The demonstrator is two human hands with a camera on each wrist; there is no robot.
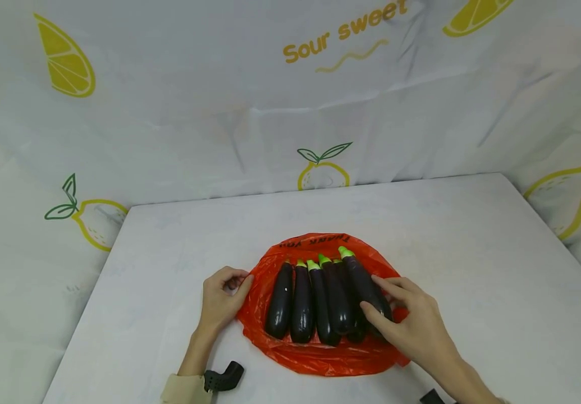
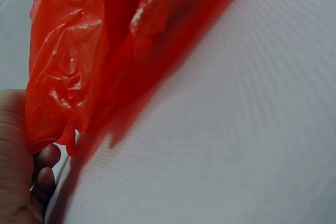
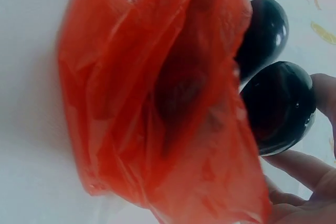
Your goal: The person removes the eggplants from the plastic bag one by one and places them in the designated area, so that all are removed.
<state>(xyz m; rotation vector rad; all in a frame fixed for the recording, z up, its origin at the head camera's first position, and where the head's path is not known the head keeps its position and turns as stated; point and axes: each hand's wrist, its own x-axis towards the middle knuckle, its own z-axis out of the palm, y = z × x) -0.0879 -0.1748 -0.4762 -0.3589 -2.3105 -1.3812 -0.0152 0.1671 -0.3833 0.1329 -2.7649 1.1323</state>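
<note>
Several dark purple eggplants with green caps lie side by side in a red plastic bag (image 1: 315,365), its mouth spread wide. My left hand (image 1: 223,297) pinches the bag's left edge between thumb and fingers; the left wrist view shows the crumpled red film (image 2: 68,66) by the thumb. On the other side, my right hand (image 1: 416,322) holds the rightmost eggplant (image 1: 363,283), thumb and fingers on opposite sides of it. That eggplant leans over its neighbours. In the right wrist view its rounded end (image 3: 281,108) shows beside the bag's wall, which hides the rest.
The bag lies on a white table (image 1: 169,252). Behind it hangs a white cloth (image 1: 179,112) printed with lemons and lettering. A black wrist strap (image 1: 224,377) is by the left sleeve (image 1: 184,390).
</note>
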